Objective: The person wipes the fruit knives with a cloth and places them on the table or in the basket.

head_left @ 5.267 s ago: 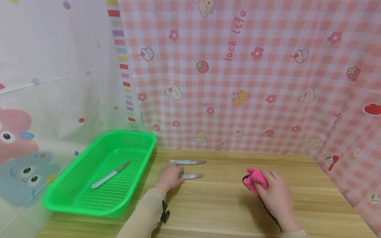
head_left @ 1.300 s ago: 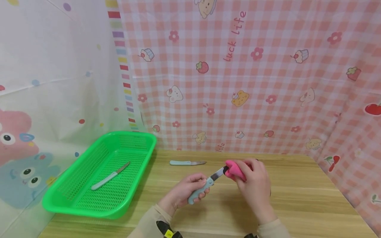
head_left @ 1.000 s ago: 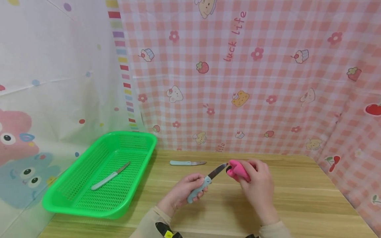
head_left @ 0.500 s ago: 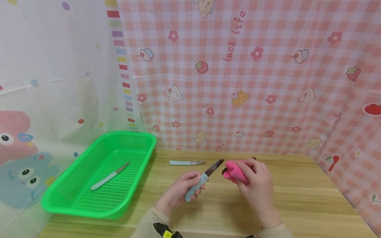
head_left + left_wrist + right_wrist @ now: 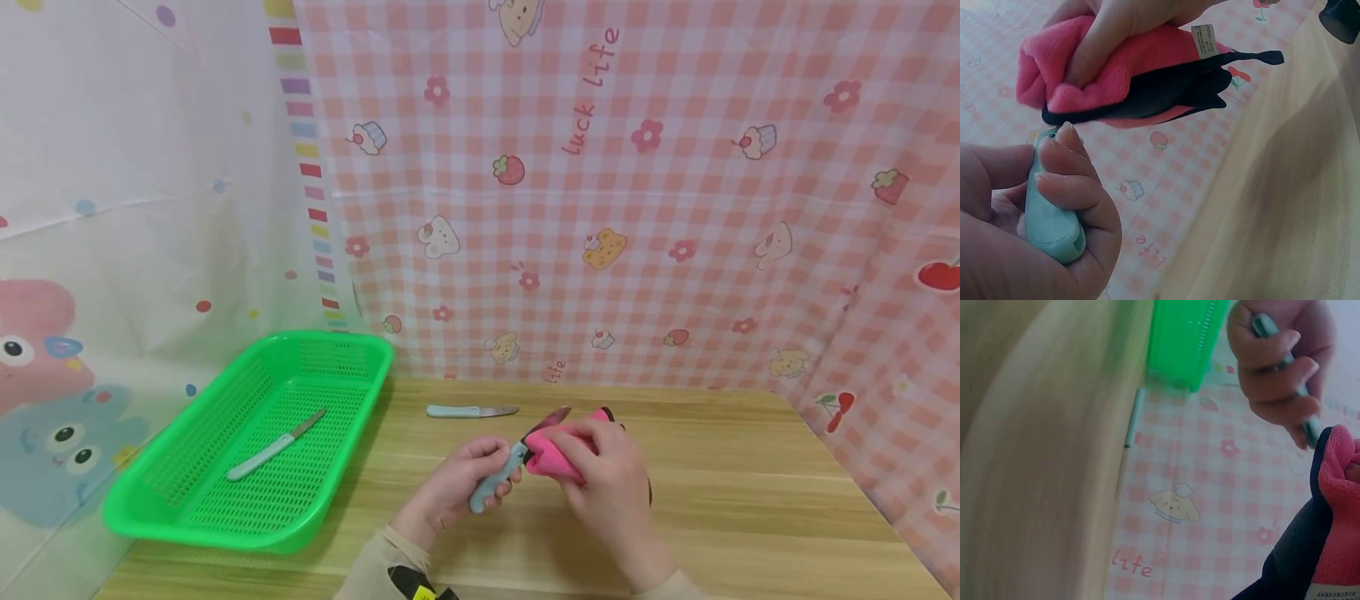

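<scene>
Pink cloth (image 5: 551,460) (seemingly plush); mint-handled knife (image 5: 492,482).

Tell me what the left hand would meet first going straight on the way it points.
Likely the pink cloth in the right hand, partly hiding the blade of the knife that the left hand holds; depth is hard to judge.

Knife (image 5: 512,462): has a smooth, pale blue-green handle and a narrow metal blade. Sits in the curled fingers of the left hand (image 5: 459,479), aslant, tip toward between one and two o'clock in the head view. Shows that tip past the pink cloth (image 5: 551,458), which hides the blade's lower part. Cloth: plush, bunched, black-edged, dark-backed; pinched by the right hand (image 5: 609,487) at its four o'clock. Bears, in the left wrist view, a pale label at two o'clock, a black loop at three.
</scene>
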Tool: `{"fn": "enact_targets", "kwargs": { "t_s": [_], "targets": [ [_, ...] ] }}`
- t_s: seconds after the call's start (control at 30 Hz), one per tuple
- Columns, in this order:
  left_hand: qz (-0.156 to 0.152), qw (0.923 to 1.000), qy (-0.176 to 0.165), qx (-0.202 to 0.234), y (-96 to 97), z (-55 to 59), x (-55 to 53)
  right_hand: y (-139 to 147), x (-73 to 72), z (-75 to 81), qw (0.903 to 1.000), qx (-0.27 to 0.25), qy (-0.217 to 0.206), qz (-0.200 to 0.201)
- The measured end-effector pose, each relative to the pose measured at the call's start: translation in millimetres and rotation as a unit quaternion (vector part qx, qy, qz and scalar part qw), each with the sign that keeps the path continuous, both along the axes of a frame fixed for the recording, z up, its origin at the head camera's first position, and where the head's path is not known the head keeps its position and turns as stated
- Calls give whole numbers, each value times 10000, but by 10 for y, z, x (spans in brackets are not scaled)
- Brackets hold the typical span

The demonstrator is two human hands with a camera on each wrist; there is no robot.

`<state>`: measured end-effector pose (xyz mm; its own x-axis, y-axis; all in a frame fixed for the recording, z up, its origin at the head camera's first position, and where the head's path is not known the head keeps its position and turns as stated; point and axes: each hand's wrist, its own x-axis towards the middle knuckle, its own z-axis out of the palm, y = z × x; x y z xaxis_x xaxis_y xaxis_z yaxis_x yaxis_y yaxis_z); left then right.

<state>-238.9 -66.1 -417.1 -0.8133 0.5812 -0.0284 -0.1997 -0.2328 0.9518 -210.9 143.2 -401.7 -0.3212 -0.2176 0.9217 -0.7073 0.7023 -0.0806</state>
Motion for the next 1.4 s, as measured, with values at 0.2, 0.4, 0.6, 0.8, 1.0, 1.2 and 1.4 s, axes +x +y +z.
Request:
{"fn": "enact_targets", "kwargs": {
  "t_s": [0.2,0.4,0.6,0.8,1.0,1.2,1.4],
  "targets": [
    [-158,9993,316,91,14,-33,-2,-49,-22,-77,9998,-1,57,-177],
    [-146,9992,359,6,6,-36,0,-43,-45,-107,9992,49,-89,-384],
    [-115,9993,340,-55,-3,-32,-3,4,-84,-95,9982,-54,-222,-560],
    [1,9995,260,-157,-1,-18,9,91,-158,-40,9972,-269,-188,-665],
    [28,9997,216,-128,0,-19,15,214,-187,-5,9935,-350,-594,-903],
    [-2,9996,296,-48,-7,-27,10,288,-201,13,9927,-439,-563,-976],
    [-23,9995,311,-82,-20,-12,3,341,-181,26,9924,-531,-530,-975]
  ]
}}
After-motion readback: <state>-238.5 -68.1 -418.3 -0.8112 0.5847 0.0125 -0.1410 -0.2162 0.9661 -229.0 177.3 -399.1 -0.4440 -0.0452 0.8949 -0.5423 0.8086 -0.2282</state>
